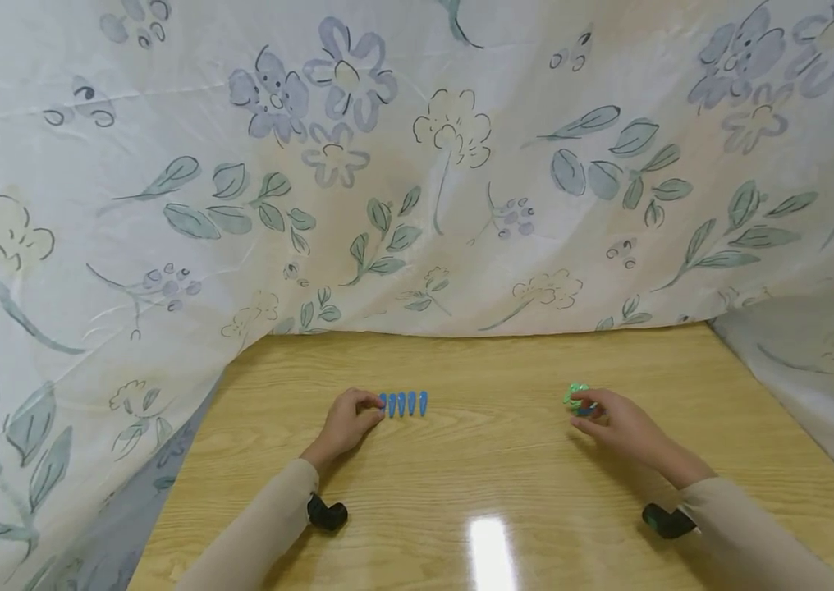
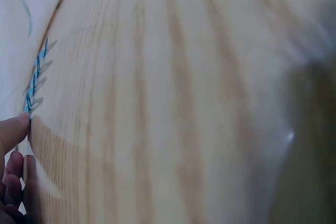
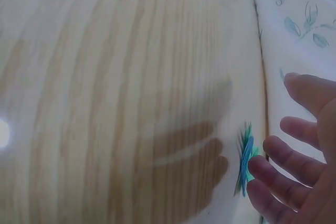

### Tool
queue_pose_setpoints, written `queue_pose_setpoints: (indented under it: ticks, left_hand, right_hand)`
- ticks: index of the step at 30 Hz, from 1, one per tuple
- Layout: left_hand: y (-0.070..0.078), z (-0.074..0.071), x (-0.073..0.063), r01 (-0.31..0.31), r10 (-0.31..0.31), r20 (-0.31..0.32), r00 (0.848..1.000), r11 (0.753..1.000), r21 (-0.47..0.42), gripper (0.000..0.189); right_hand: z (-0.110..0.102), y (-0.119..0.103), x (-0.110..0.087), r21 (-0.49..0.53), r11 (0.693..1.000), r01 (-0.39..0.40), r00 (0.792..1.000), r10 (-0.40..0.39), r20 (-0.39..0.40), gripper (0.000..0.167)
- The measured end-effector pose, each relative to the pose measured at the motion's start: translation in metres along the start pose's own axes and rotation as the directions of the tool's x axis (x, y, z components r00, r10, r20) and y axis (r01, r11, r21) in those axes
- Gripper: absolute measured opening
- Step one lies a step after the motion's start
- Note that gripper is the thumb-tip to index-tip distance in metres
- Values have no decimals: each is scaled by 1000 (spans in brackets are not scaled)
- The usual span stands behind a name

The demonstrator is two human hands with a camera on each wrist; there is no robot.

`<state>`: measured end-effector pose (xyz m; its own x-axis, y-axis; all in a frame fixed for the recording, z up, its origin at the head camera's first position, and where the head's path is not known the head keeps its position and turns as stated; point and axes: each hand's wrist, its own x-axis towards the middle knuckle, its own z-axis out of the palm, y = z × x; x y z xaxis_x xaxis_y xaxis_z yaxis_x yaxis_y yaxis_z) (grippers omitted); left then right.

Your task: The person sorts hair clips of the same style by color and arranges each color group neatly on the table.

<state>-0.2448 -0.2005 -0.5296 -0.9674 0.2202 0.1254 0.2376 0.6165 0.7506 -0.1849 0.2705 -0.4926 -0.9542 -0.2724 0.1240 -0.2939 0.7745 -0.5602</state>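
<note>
Several slim blue teardrop-shaped pieces, which look like snap hair clips (image 1: 412, 403), lie side by side in a row on the wooden table. My left hand (image 1: 349, 420) is at the row's left end, its thumb and fingertips pinching the leftmost blue clip, which they partly hide. To the right, a small pile of green clips (image 1: 575, 394) lies with some blue ones among them. Over this pile hovers my right hand (image 1: 620, 423), thumb apart and fingers loosely bent. In the right wrist view nothing shows between those fingers, and the pile (image 3: 247, 161) lies beyond their tips.
The wooden table (image 1: 491, 468) stretches to a hanging floral cloth (image 1: 461, 205) along its far edge. More cloth hangs at both sides. A bright glare spot (image 1: 491, 550) shows near the front. Dark devices (image 1: 327, 514) sit at both wrists.
</note>
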Motion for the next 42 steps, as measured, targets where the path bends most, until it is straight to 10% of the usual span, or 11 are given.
queue_pose_setpoints:
  ticks: [42]
  left_hand:
    - [6,1,-6,0,0,-12,1000,1000,10,8]
  right_hand:
    - [-19,20,-11,-103,994,40,976,-17,217,47]
